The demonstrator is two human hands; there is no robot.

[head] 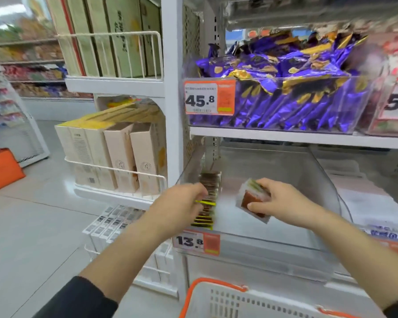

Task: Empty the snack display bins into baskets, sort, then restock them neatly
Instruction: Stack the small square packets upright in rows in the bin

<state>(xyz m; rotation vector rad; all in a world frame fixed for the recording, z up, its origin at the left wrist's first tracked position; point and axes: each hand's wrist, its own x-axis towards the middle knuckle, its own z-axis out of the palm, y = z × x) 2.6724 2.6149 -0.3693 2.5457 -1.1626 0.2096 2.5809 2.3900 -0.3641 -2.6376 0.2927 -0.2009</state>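
A clear plastic display bin (pixel 285 246) sits on the lower shelf, with a row of brown and yellow snack packs (pixel 208 198) standing along its left wall. My left hand (pixel 182 205) reaches into the bin and rests against that row, fingers partly hidden by blur. My right hand (pixel 283 200) grips a small stack of snack packs (pixel 253 200) with a red-brown face, held above the bin's bare floor. A white basket (pixel 251 301) with orange rim stands below the bin at the bottom edge.
Above, a second clear bin holds purple snack bags (pixel 285 88). A price tag reading 13.8 (pixel 197 241) hangs on the lower bin's front. Boxed goods (pixel 115 154) fill wire racks to the left. An orange bag (pixel 0 171) lies on the floor far left.
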